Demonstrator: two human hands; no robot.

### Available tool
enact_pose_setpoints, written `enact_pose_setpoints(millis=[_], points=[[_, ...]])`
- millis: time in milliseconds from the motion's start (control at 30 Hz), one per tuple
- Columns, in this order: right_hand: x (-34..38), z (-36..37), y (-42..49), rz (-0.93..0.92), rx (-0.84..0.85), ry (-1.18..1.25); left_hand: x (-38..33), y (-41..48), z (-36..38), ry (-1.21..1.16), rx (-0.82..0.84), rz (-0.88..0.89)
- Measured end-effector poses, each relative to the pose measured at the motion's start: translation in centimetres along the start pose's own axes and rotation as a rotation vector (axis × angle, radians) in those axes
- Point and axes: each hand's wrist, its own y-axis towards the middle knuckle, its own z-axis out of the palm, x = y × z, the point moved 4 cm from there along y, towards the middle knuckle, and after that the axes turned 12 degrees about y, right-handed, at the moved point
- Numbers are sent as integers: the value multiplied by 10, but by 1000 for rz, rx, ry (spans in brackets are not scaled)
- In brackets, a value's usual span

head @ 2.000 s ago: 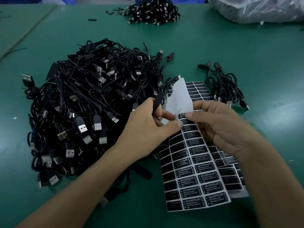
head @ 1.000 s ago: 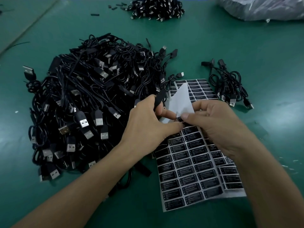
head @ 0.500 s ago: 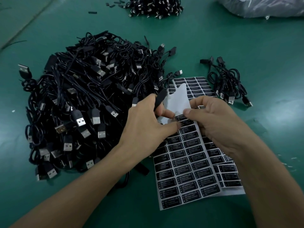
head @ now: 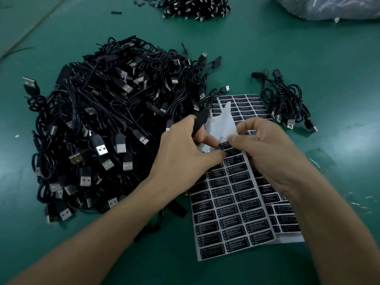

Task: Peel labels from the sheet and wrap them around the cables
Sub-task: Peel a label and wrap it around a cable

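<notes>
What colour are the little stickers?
Black labels with pale writing on a white sheet, seen from the head view.

The top edge cuts off the far heap of cables [head: 195,7] and the plastic bag [head: 329,8], the upper label sheet [head: 232,212] hides much of the lower sheet [head: 287,221], and the labels' small print is unreadable.
</notes>
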Motion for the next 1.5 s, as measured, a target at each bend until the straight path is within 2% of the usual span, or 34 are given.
enact_pose_setpoints(millis=[200, 567, 767, 1000, 1200, 1500], points=[[2, -1, -1, 5, -23, -21, 4, 3, 1, -100, 34, -55], [3, 0, 0, 4, 1, 3, -1, 1, 1, -31, 8, -99], [2, 2, 0, -25, 12, -44, -3, -2, 0, 5, 14, -43], [0, 3, -1, 33, -13, 40, -4, -2, 1, 21, -38, 12], [2, 3, 0, 69, -9, 70, -3, 0, 0, -80, -12, 9], [0, -5, 3, 30, -74, -101, -5, 0, -2, -306, 47, 9]])
